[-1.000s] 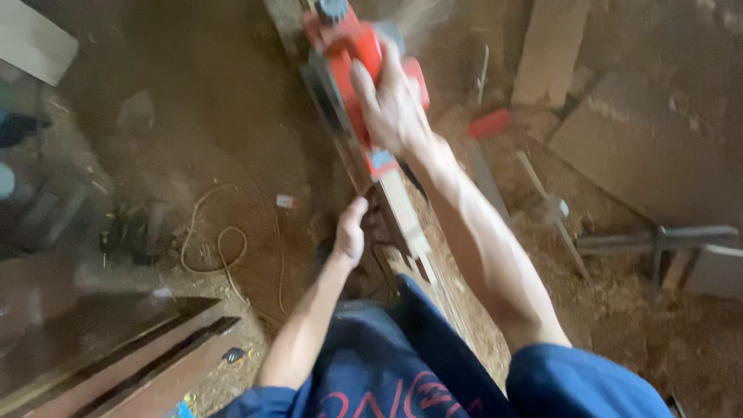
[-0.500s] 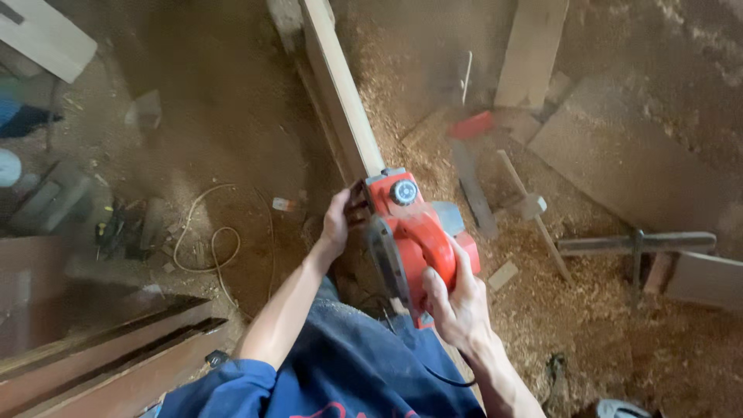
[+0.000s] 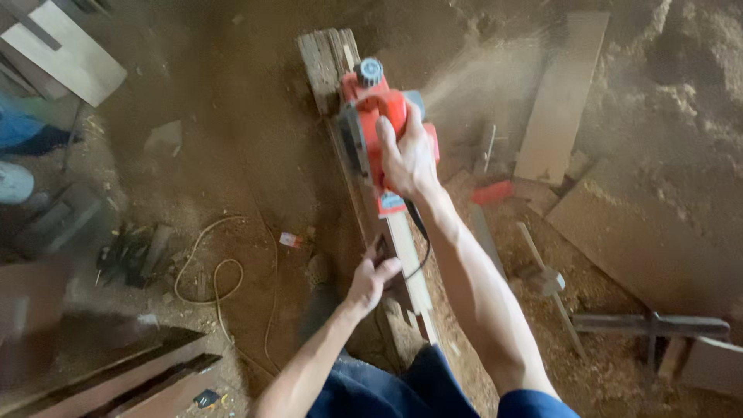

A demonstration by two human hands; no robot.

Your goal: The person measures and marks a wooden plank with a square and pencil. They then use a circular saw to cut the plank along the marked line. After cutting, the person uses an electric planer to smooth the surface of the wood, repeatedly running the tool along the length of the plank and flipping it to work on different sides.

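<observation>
A red electric planer sits on a long narrow wooden plank that runs away from me over the sawdust floor. My right hand grips the planer's handle near the plank's far end. Sawdust sprays out to the planer's right. My left hand holds the near part of the plank from its left side. The planer's black cord hangs by my right forearm.
Loose boards and offcuts lie to the right, with a pale board at the top left. A coiled cord lies on the floor at the left. Dark timbers sit at the bottom left. A metal clamp is at the right.
The planer was far up the plank, came back close to my body, and now has been pushed forward again toward the far end. My left hand has stayed on the near part of the plank.
</observation>
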